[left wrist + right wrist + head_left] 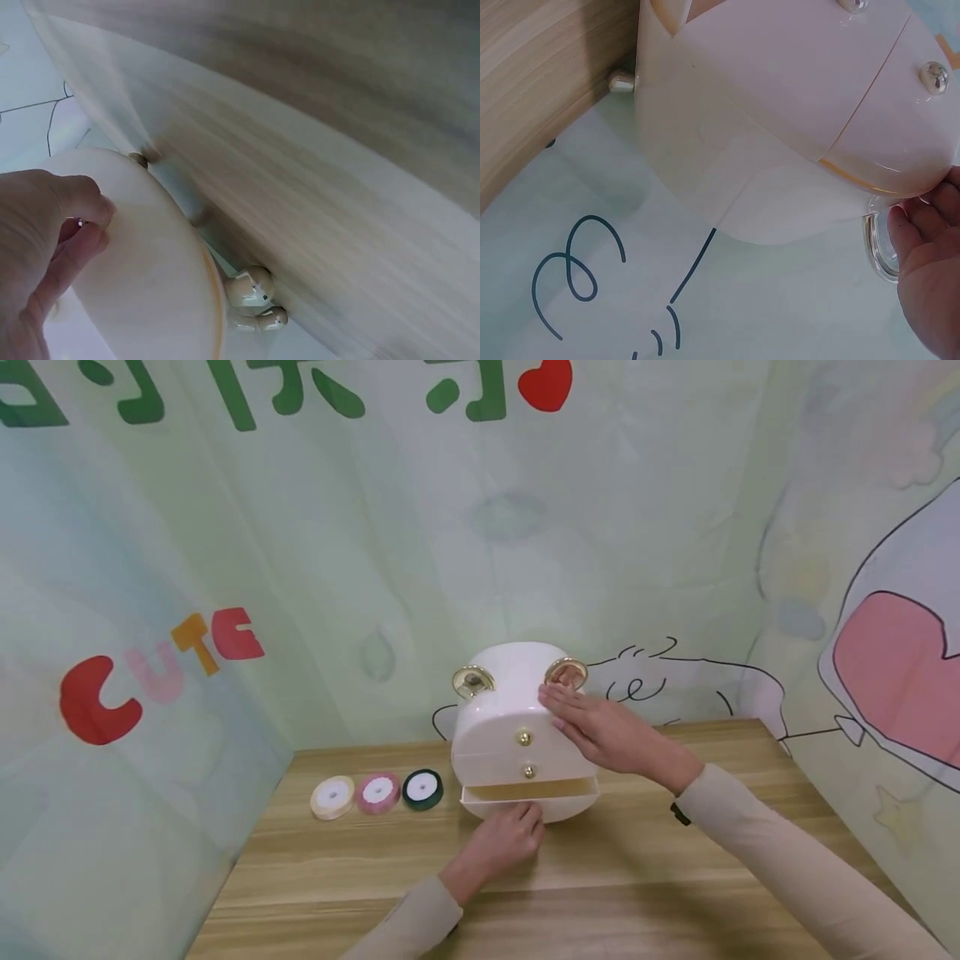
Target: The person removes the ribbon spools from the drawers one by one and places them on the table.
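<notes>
A glossy white chest of drawers (487, 745) with two round gold ears (472, 680) stands on the table. Its bottom drawer (573, 808) is pulled partway out, while the two drawers above, each with a gold knob (524, 738), are closed. My left hand (504, 837) pinches the bottom drawer's small knob (80, 222), mostly hidden by the fingers. With fingers extended, my right hand (611, 731) rests on the chest's upper right edge, just below the right ear (881, 251). Gold ball feet (251, 286) show under the chest in the left wrist view.
Left of the chest, a cream ribbon spool (332, 797), a pink ribbon spool (378, 792) and a dark green ribbon spool (422, 789) lie flat in a row on the wooden table (360, 877). A printed cloth backdrop (375, 568) hangs close behind.
</notes>
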Motion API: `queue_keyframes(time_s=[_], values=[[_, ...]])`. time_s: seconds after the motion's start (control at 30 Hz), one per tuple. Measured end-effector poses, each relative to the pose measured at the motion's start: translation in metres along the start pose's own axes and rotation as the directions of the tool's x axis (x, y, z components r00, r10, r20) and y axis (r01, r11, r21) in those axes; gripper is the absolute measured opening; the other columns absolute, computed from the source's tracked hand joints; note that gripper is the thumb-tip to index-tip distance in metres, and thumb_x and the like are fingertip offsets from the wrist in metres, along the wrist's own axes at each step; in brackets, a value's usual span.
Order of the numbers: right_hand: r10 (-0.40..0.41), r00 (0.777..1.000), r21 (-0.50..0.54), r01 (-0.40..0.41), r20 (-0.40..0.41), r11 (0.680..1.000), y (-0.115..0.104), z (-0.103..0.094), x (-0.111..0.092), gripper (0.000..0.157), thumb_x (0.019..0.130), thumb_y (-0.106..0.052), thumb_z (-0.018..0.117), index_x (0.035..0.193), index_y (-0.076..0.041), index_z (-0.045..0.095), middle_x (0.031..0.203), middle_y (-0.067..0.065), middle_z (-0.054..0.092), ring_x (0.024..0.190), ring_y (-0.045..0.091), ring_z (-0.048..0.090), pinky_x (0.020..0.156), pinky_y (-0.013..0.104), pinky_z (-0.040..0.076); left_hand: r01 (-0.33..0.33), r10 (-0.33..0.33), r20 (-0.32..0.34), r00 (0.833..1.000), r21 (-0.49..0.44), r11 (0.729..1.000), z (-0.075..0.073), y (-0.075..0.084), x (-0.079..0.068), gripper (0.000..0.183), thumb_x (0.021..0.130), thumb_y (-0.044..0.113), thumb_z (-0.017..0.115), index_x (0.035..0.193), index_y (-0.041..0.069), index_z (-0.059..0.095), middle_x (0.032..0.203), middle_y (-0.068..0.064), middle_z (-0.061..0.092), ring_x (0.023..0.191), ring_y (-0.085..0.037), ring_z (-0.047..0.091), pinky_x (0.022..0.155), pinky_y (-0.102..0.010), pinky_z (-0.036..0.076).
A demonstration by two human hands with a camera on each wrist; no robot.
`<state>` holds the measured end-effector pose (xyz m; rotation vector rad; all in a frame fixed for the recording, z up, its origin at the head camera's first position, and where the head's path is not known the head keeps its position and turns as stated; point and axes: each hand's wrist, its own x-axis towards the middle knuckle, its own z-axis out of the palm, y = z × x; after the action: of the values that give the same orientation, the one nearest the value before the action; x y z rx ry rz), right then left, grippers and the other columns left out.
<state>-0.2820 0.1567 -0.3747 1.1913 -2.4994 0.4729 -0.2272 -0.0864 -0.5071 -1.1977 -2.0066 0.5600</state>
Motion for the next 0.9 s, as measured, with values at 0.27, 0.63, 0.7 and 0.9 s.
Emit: queue_keyframes(time_s=[0.27, 0.63, 0.7, 0.9], values=[[-0.017, 1.000, -0.006, 0.017, -0.024, 1.000, 0.000, 0.003, 0.002, 0.048, 0.109, -0.019, 0.054, 0.154, -0.003, 0.051, 0.161, 0.013, 0.050, 0.150, 0.031, 0.050, 0.118, 0.051, 0.046, 0.038, -0.038, 0.004, 0.999, 0.017, 0.999, 0.014, -0.007, 0.005, 0.012, 0.097, 0.014, 0.068, 0.097, 0.020, 0.078, 0.099, 0.004, 0.067, 0.084, -0.006, 0.062, 0.062, -0.017, 0.053], [-0.010, 1.000, -0.012, 0.009, -0.015, 1.000, -0.003, 0.002, 0.006, 0.048, 0.108, -0.018, 0.054, 0.153, -0.003, 0.051, 0.161, 0.013, 0.050, 0.150, 0.032, 0.049, 0.119, 0.051, 0.045, 0.049, -0.049, -0.035, 0.998, 0.014, 0.999, 0.024, -0.015, 0.008, 0.008, 0.093, 0.015, 0.071, 0.094, 0.020, 0.077, 0.100, 0.003, 0.067, 0.089, -0.008, 0.065, 0.068, -0.018, 0.056], [-0.010, 1.000, -0.015, 0.010, -0.014, 1.000, -0.004, 0.002, 0.006, 0.048, 0.108, -0.018, 0.054, 0.154, -0.003, 0.051, 0.161, 0.013, 0.050, 0.150, 0.032, 0.049, 0.118, 0.051, 0.046, 0.050, -0.050, -0.026, 0.998, 0.009, 0.999, 0.026, -0.016, 0.008, 0.006, 0.092, 0.015, 0.073, 0.094, 0.019, 0.078, 0.100, 0.003, 0.067, 0.089, -0.008, 0.065, 0.070, -0.018, 0.056], [-0.018, 1.000, -0.009, 0.018, -0.008, 1.000, -0.003, 0.003, 0.006, 0.048, 0.108, -0.017, 0.055, 0.153, -0.002, 0.051, 0.160, 0.015, 0.050, 0.150, 0.033, 0.049, 0.119, 0.052, 0.045, 0.060, -0.060, 0.020, 0.998, -0.009, 0.998, 0.029, -0.016, 0.008, 0.007, 0.091, 0.016, 0.079, 0.096, 0.020, 0.079, 0.101, 0.005, 0.069, 0.089, -0.006, 0.066, 0.074, -0.017, 0.057]])
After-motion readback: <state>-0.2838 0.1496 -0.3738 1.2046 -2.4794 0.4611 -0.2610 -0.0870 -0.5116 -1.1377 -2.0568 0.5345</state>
